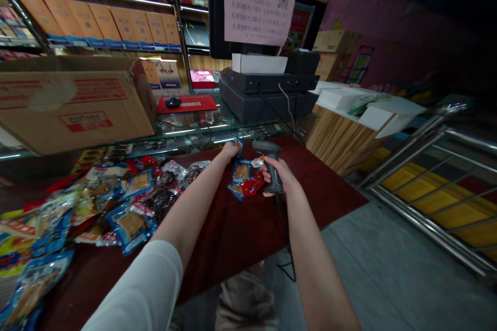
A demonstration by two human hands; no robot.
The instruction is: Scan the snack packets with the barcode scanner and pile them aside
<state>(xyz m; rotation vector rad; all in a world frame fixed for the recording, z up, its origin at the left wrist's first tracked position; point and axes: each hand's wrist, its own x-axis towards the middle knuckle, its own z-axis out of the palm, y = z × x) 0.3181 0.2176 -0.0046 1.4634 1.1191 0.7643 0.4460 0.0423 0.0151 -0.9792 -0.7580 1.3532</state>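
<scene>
Left hand [230, 152] is curled shut on a small blue snack packet [238, 145], right hand [278, 175] wrapped tight round a corded barcode scanner [269, 156]. Loads more packets [132, 225] sit piled left of them on the red-covered surface [310, 186].

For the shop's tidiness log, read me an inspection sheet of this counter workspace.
Surface: dark red cloth over the counter.
Job's things: grey handheld barcode scanner; small blue snack packet.
Clutter: heap of snack packets left of the hands; smaller group of packets beneath them.
Hands: left hand pinches the packet; right hand grips the scanner.
Cables: scanner cable hangs past the cloth edge.
Surroundings: glass counter, cardboard box, stocked shelves, steel railing.
</scene>
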